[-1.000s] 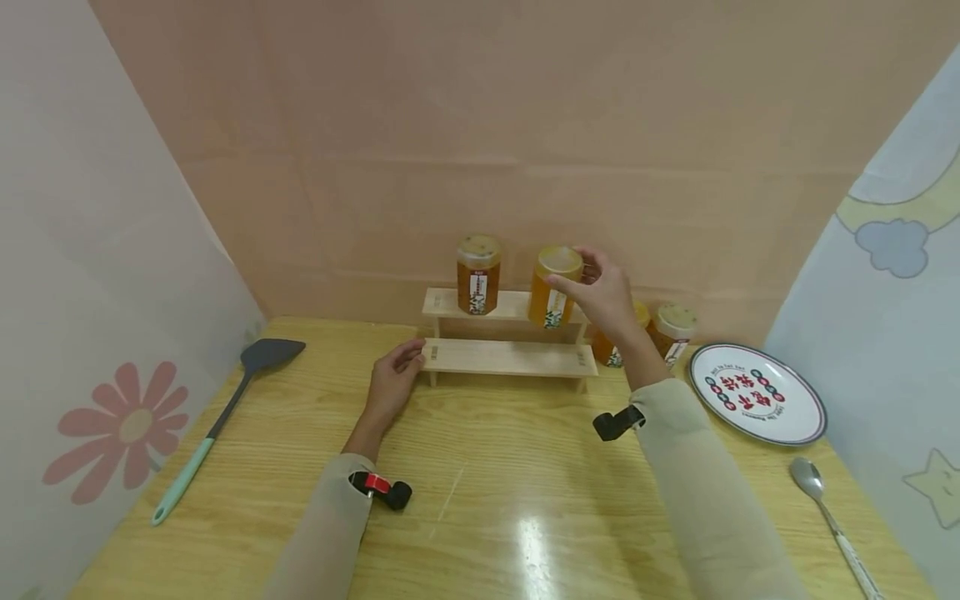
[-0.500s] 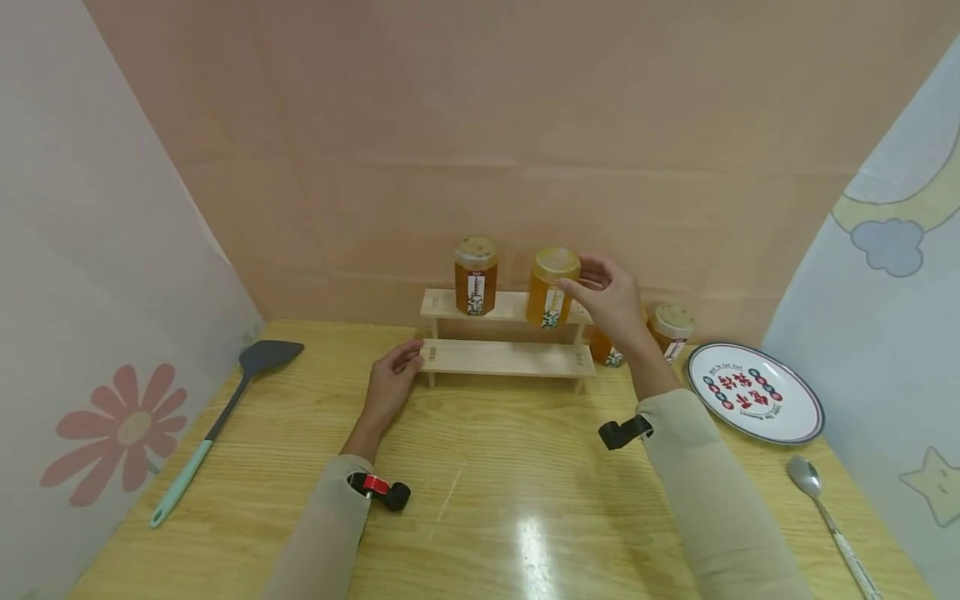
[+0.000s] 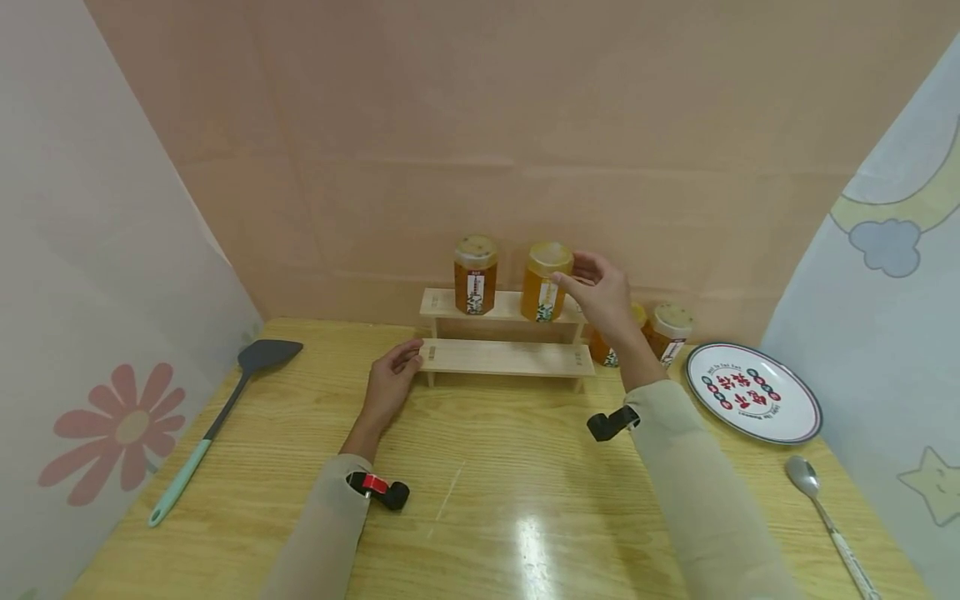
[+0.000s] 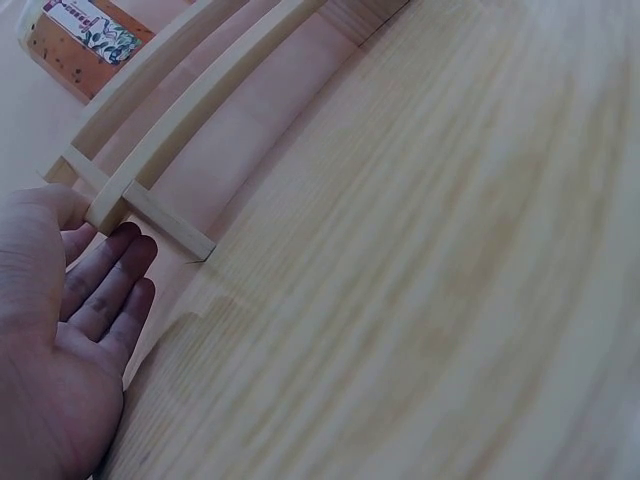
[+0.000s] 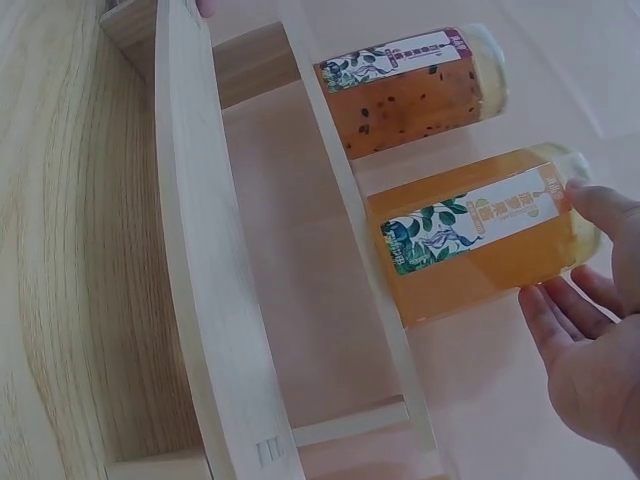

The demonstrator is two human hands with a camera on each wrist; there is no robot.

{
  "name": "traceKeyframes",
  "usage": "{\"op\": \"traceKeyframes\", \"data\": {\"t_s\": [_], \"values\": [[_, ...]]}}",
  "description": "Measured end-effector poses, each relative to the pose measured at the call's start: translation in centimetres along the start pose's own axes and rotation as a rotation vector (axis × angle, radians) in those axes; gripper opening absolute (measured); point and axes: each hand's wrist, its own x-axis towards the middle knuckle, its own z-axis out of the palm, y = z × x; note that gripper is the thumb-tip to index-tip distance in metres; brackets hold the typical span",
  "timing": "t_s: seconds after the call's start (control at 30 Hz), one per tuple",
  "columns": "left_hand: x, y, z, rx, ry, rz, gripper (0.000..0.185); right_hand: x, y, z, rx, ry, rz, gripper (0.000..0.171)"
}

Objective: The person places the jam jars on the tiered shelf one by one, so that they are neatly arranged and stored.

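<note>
Jars: two stand upright on the top step of the wooden rack (image 3: 506, 357); the light honey jar (image 3: 545, 282) holds clear amber fill, the dark jar (image 3: 475, 274) beside it a browner, speckled one.
Lids: round and pale yellow; each jar carries a white strip label printed with leaves.
Right hand (image 3: 603, 298): its grip is released, the fingers nearly straight, fingertips (image 5: 560, 310) touching the light honey jar near its lid.
Left hand (image 3: 390, 385): flat on the desk (image 3: 480, 467), fingers straight, tips against the rack's left end.
Rack: pale unfinished slats, two steps, lower step bare.
Behind the rack: two more jars (image 3: 670, 330) on the desk, partly hidden by the right wrist.
Desk: glossy yellow wood grain.
Plate (image 3: 753, 403): round, white, with a red and dark pattern.
Spoon (image 3: 821, 518): shiny metal.
Spatula (image 3: 217, 422): dark blade, mint handle.
</note>
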Motion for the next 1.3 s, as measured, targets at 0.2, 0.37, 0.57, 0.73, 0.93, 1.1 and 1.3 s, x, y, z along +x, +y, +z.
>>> {"op": "traceKeyframes", "data": {"t_s": [0.2,0.37,0.57,0.73,0.93,1.1,1.3], "values": [[0.0,0.0,-0.1,0.001,-0.007,-0.007,0.039,0.5,0.2,0.3,0.024,0.014,0.004,0.059],[-0.1,0.1,-0.1,0.008,-0.003,-0.014,0.039,0.7,0.4,0.6,0.043,0.026,0.020,0.059],[-0.2,0.2,-0.1,-0.004,-0.004,-0.008,0.039,0.9,0.5,0.9,0.046,0.032,0.025,0.061],[-0.2,0.2,-0.2,-0.011,-0.013,-0.003,0.040,0.9,0.5,1.1,0.063,0.040,0.026,0.060],[-0.1,0.4,-0.2,0.010,-0.017,-0.015,0.039,0.9,0.5,1.2,0.066,0.052,0.051,0.060],[0.0,0.6,-0.1,0.058,-0.008,-0.015,0.038,0.7,0.4,1.2,0.075,0.056,0.057,0.060],[-0.2,0.5,0.0,0.048,-0.025,-0.030,0.039,-0.3,0.7,-0.2,0.045,0.029,0.068,0.057]]}}
